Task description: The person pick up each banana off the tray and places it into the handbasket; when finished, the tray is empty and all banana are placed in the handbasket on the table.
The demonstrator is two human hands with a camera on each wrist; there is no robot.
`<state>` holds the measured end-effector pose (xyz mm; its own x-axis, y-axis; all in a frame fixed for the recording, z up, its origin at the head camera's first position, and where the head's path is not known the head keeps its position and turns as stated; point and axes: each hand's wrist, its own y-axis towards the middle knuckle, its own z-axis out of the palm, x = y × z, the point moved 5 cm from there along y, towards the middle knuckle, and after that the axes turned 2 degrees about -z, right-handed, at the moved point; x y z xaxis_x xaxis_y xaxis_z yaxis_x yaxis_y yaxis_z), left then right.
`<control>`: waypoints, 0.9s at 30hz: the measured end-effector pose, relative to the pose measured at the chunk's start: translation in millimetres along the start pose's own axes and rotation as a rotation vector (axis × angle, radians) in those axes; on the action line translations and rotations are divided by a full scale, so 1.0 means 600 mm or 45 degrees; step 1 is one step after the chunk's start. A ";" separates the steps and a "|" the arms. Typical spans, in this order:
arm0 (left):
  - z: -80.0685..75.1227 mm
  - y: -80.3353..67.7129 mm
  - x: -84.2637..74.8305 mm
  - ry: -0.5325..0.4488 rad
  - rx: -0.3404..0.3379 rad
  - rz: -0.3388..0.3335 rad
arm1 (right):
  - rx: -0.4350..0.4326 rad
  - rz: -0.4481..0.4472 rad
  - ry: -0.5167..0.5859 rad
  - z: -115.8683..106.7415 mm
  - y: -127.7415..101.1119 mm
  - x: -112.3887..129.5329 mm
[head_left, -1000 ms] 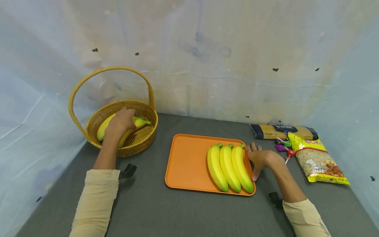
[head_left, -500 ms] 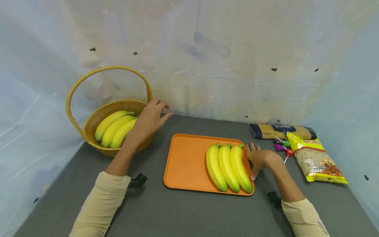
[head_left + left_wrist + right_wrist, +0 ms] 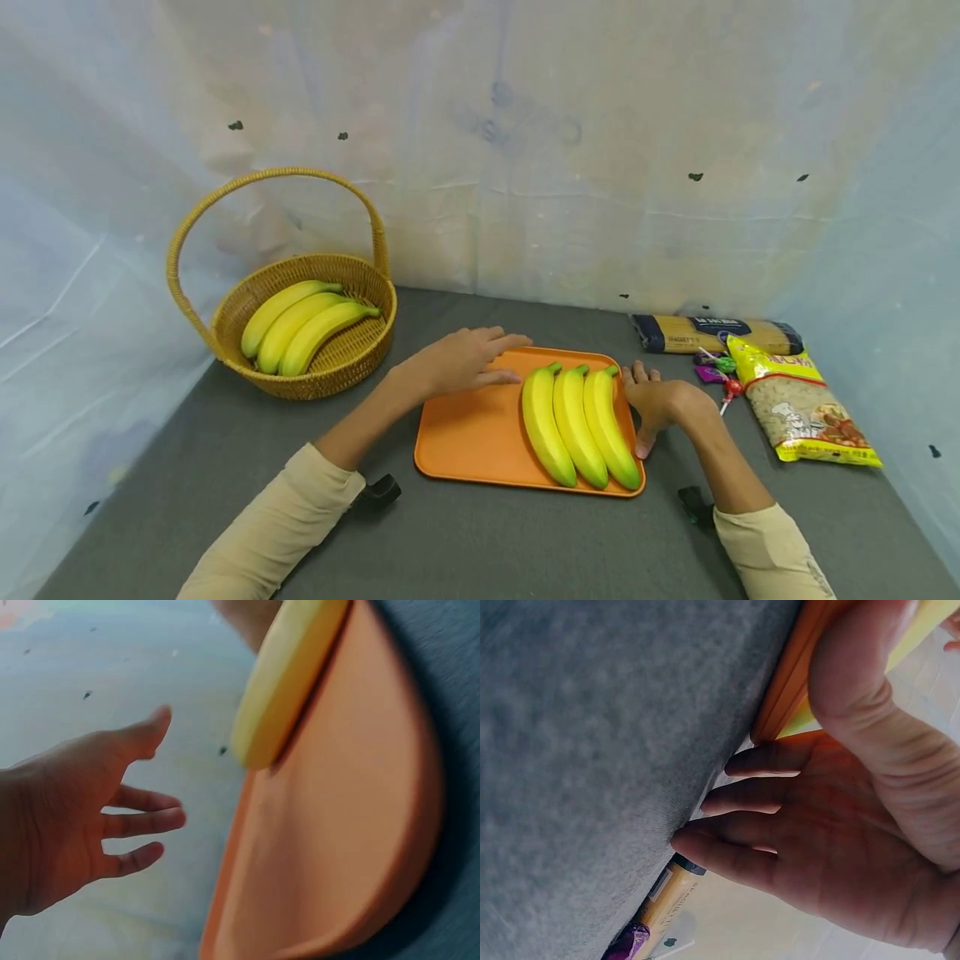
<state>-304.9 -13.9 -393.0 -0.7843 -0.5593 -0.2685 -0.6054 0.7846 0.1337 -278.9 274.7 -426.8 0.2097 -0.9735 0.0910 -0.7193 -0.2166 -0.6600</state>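
Your right hand [image 3: 660, 402] rests flat with relaxed fingers on the table, touching the right edge of the orange tray [image 3: 465, 425]. Just left of it lie three bananas [image 3: 577, 421]. Your left hand [image 3: 461, 360], fingers straight and holding nothing, hovers over the tray's far left part.

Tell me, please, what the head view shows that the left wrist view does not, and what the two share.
Only the head view shows the woven wicker basket holding three yellow bananas, the right hand, the long spaghetti packet and the yellow snack bag. Only the left wrist view shows the left hand's palm and spread fingers. Both show the left hand, the orange plastic tray and a banana on it.
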 end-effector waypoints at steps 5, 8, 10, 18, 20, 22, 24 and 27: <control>0.038 0.007 -0.026 0.018 0.188 0.110 | 0.006 0.009 -0.005 -0.002 -0.008 0.008; 0.054 0.007 -0.034 0.061 0.260 0.170 | 0.007 0.009 -0.018 -0.003 -0.007 0.007; 0.060 0.006 -0.038 0.067 0.294 0.195 | 0.008 0.008 -0.022 -0.003 -0.006 0.007; 0.066 0.003 -0.034 -0.128 0.305 0.102 | 0.010 0.020 0.001 -0.002 -0.002 0.009; 0.066 0.005 -0.032 -0.153 0.268 0.084 | 0.006 0.009 -0.002 0.002 0.009 -0.002; 0.065 0.007 -0.032 -0.152 0.225 0.065 | 0.006 0.015 -0.019 0.011 0.032 -0.025; 0.065 0.009 -0.031 -0.144 0.194 0.023 | 0.003 0.010 -0.035 0.021 0.059 -0.051; 0.063 0.011 -0.027 -0.122 0.152 -0.075 | 0.002 0.010 -0.039 0.038 0.097 -0.090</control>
<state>-291.2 10.1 -423.8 -0.7276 -0.5819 -0.3633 -0.6253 0.7804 0.0022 -316.8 316.2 -487.3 0.2241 -0.9725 0.0631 -0.7202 -0.2089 -0.6616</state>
